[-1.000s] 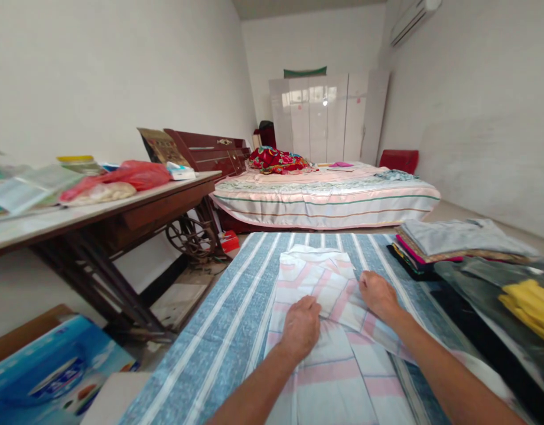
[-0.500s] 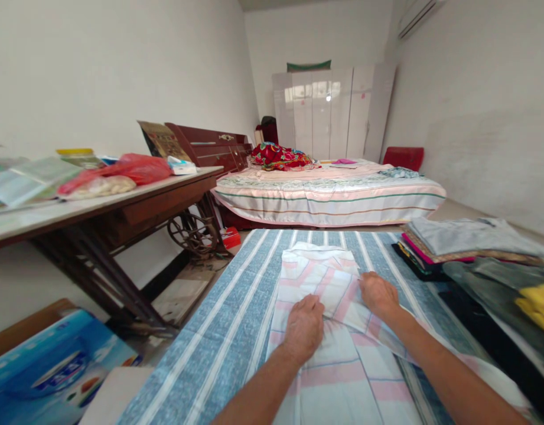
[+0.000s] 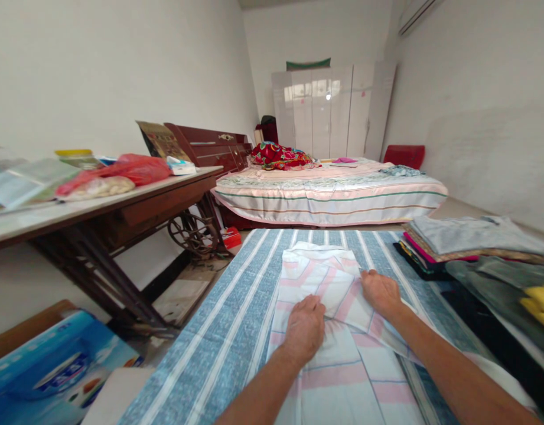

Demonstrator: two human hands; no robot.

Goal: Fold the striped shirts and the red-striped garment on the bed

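A white shirt with pink blocks and thin dark stripes (image 3: 338,372) lies partly folded on a blue striped cloth (image 3: 222,330), its collar end pointing away from me. My left hand (image 3: 305,327) rests on the middle of the shirt, fingers curled into the fabric at a fold. Farther right, my right hand (image 3: 380,292) pinches the folded side edge just below the collar end. Part of the shirt trails out under my right forearm toward the lower right. The fingertips of both hands are mostly hidden by the backs of the hands.
Folded clothes (image 3: 466,236) are stacked to the right, beside dark garments (image 3: 488,289) and a yellow cloth (image 3: 541,307). On the left stand a sewing-machine table (image 3: 174,183) and a blue carton (image 3: 59,366). A bed (image 3: 334,198) lies beyond.
Almost nothing differs. Both hands keep their places on the shirt, with a very slight shift to the right in the view.
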